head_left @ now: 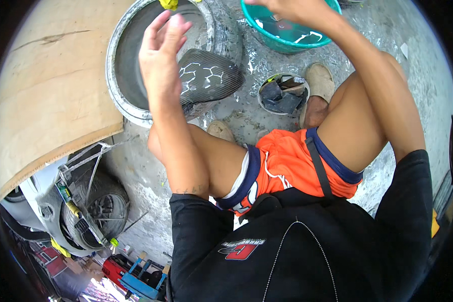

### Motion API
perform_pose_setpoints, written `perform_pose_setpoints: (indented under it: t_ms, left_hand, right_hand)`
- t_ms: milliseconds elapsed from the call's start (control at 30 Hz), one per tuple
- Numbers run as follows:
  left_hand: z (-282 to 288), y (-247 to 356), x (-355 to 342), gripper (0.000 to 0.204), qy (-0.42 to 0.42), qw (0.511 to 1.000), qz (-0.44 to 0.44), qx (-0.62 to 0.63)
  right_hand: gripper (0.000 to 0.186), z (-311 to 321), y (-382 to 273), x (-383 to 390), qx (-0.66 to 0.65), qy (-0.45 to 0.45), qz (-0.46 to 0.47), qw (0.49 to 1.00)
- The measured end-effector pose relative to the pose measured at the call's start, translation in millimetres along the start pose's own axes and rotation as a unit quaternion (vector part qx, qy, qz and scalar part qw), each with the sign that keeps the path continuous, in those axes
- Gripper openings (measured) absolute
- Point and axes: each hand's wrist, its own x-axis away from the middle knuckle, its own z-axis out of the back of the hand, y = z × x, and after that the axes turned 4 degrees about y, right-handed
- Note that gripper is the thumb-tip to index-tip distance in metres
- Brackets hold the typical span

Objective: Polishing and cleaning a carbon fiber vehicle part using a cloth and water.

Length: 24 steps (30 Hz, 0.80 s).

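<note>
My left hand (pixel 162 55) is raised over a large round grey tub (pixel 131 108), its fingers apart and nothing visible between them. Just beside its wrist, a dark, curved carbon-fibre-patterned part (pixel 214 75) rests across the tub's near right side. Wet streaks shine on that part; my forearm covers some of it. My right hand (pixel 289 7) reaches over a teal basin (pixel 287 46) of water at the top edge. Most of its fingers are cut off there, so its grip is hidden. A bright yellow piece (pixel 169 4) shows beyond my left fingertips.
Between my feet and the basin stands a small white bucket (pixel 262 103) with dark sheet pieces. A wooden board (pixel 60 90) covers the left side. Below it are a strapped tyre (pixel 105 201) and a blue-and-red tool (pixel 138 284). The concrete floor (pixel 151 221) has white splashes.
</note>
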Motion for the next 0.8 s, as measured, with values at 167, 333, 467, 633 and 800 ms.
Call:
perform_pose_setpoints:
  t_ms: [167,333,467,633,800]
  left_hand:
    - [73.7,-39.3,-15.5,0.061,0.136,0.975,0.04,-0.174]
    - [121.1,-74.6,29.4,0.061,0.126,0.92,0.239,-0.283]
    - [135.6,-89.4,80.8,0.069,0.155,0.902,0.327,-0.234]
    - [105.5,-127.4,95.2,0.099,0.301,0.87,0.354,-0.161]
    - [94.3,-146.0,59.1,0.091,0.37,0.841,0.365,-0.151]
  right_hand:
    - [0.083,20.1,154.1,18.2,0.299,-0.19,-0.113,0.928]
    - [0.027,3.4,230.1,72.9,0.366,-0.263,-0.146,0.88]
    - [0.028,-29.4,230.7,78.5,0.398,-0.365,-0.234,0.809]
    - [0.039,-49.5,222.6,80.3,0.36,-0.416,-0.275,0.789]
    - [0.039,-66.0,218.9,75.0,0.291,-0.363,-0.288,0.837]
